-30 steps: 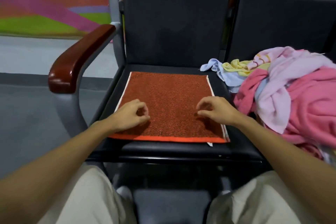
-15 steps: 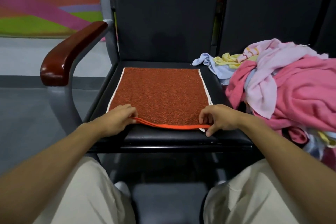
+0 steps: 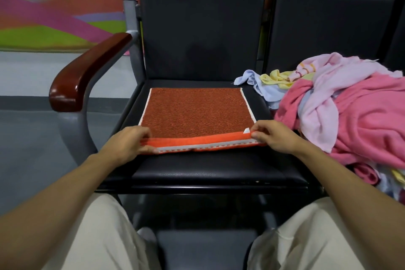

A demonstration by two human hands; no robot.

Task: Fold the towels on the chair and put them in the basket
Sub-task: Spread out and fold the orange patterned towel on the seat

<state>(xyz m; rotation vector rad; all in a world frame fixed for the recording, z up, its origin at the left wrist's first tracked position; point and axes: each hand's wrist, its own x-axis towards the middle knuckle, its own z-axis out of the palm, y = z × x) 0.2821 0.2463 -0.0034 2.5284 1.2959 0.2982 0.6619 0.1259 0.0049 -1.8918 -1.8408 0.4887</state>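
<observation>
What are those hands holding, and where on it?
The orange towel, pinched at its near edge: left hand at the left corner, right hand at the right.

Waiting area: linked black chairs [image 3: 201, 35]

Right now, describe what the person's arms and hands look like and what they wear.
Both forearms are bare to the frame edge; no sleeves show. The left hand and right hand carry no gloves, rings or watch. Light beige trousers cover the knees.
</observation>
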